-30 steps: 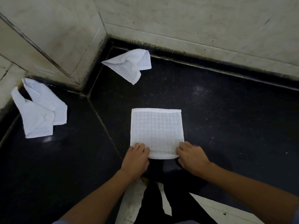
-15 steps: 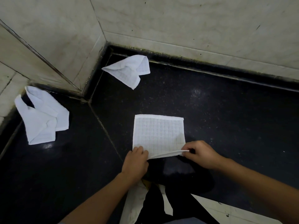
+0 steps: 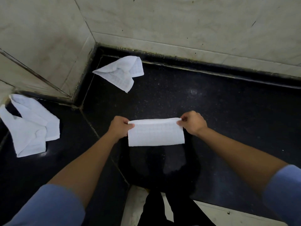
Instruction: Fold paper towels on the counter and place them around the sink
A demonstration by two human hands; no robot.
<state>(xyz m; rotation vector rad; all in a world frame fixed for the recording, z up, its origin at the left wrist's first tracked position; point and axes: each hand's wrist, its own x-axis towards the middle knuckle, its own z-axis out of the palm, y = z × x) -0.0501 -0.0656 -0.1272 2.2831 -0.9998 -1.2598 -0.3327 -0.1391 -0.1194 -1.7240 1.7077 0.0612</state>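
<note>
KITCHEN COUNTER: A person's left hand (image 3: pixel 119 128) and right hand (image 3: pixel 193 123) each pinch a far corner of a white, grid-embossed paper towel (image 3: pixel 156 134), doubled over in half on the black stone counter (image 3: pixel 228 103), near its front edge. A 2nd towel (image 3: pixel 121 73) lies loosely bunched in the back corner, and a 3rd towel (image 3: pixel 31 126) at far left. For a clean fold, the upper corners should likely meet the lower ones squarely before both hands press the crease flat, keeping tension even so the thin sheet does not tear. No sink is in view. No brand, label or writing is legible.
</note>
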